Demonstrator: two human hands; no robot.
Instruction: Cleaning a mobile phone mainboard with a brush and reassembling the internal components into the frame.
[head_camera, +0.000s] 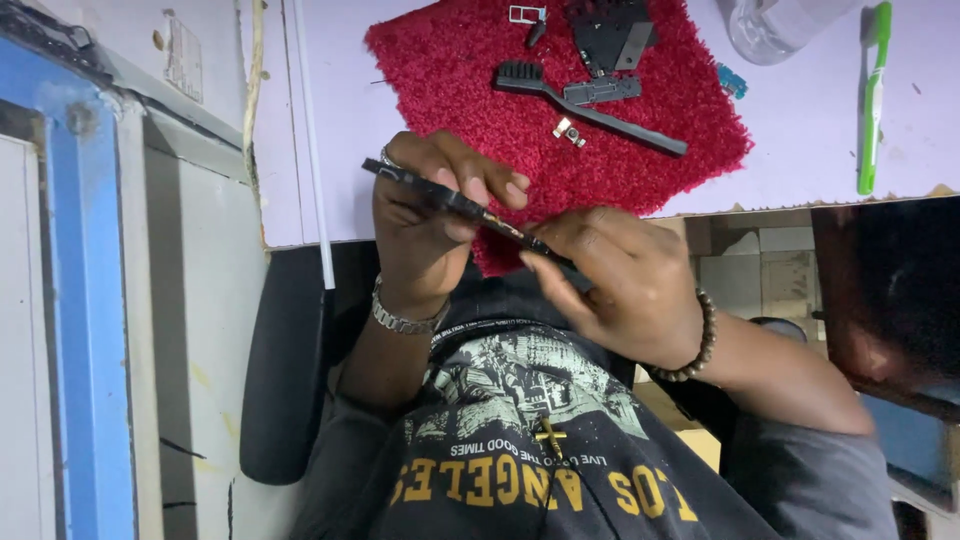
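Both my hands hold a thin dark phone (462, 203), seen edge-on and tilted down to the right, just above my lap. My left hand (425, 225), with a ring and a metal bracelet, grips its upper left end between thumb and fingers. My right hand (625, 285), with a bead bracelet, pinches the lower right end, and its fingers hide that end. Behind the hands a red fluffy mat (660, 165) lies on the pale table (800, 150).
On the mat lie a black brush (585, 100), a small metal part (568, 131), black plastic pieces (610, 35) and a small metal frame (527, 14). A green toothbrush (873, 95) and a clear container (775, 25) are at the right. A blue frame (85, 300) stands at left.
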